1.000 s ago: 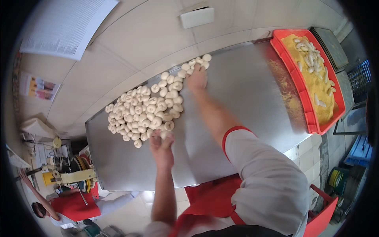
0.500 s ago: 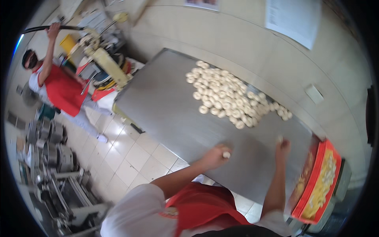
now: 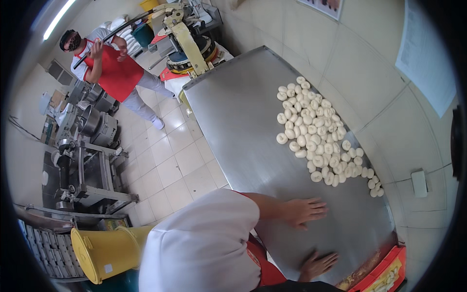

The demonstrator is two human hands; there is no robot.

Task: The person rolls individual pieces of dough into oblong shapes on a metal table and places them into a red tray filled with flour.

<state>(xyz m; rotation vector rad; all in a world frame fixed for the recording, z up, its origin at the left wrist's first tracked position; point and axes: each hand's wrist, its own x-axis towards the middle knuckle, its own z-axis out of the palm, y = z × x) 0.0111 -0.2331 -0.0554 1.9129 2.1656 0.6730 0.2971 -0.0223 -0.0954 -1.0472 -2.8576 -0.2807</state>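
The left hand (image 3: 305, 211) and right hand (image 3: 318, 266) have moved from closed grips to palms-down on the stainless-steel table (image 3: 243, 121). Left fingers: slightly spread. Right fingers: extended, thumb apart. Dimpled dough balls (image 3: 321, 131) lie clustered along the far edge. Beneath the palms: cannot tell.

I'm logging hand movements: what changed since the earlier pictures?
The bare left hand and right hand withdrew from the pile of round white dough pieces to the near side of the grey metal table, opening flat; anything beneath is hidden. The pile stayed put.
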